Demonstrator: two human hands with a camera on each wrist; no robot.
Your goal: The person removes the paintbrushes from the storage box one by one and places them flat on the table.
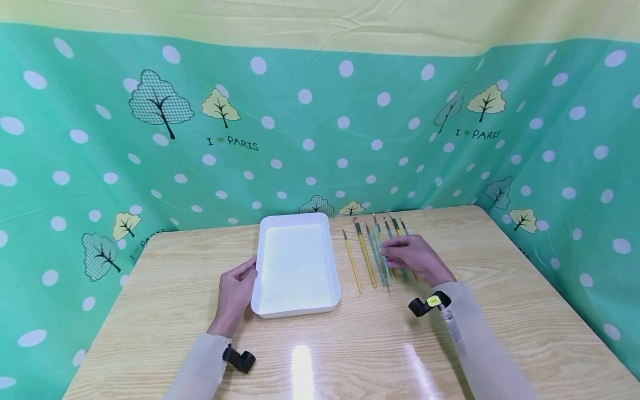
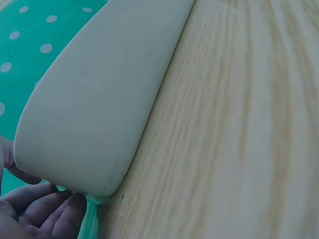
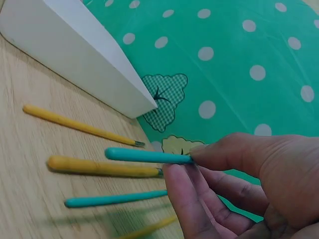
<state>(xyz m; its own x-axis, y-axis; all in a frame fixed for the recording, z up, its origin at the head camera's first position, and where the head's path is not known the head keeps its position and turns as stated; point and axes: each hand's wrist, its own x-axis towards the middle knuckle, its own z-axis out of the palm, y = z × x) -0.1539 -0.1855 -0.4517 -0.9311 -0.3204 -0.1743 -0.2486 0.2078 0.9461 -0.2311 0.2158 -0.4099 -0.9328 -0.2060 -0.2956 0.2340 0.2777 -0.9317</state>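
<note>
A white rectangular tray sits on the table, its rim facing up. My left hand holds its left side, with fingers against the outer wall near a rounded corner. To the right of the tray, my right hand pinches a teal-handled paintbrush between thumb and fingers, raised over the others. Several brushes lie there in a row, among them a thin yellow one, a thicker yellow one and a teal one. The right hand partly covers the brushes at the row's right end.
The wooden table ends at the back against a green dotted curtain, which also runs along both sides. Small black cameras are strapped to both wrists over light sleeves.
</note>
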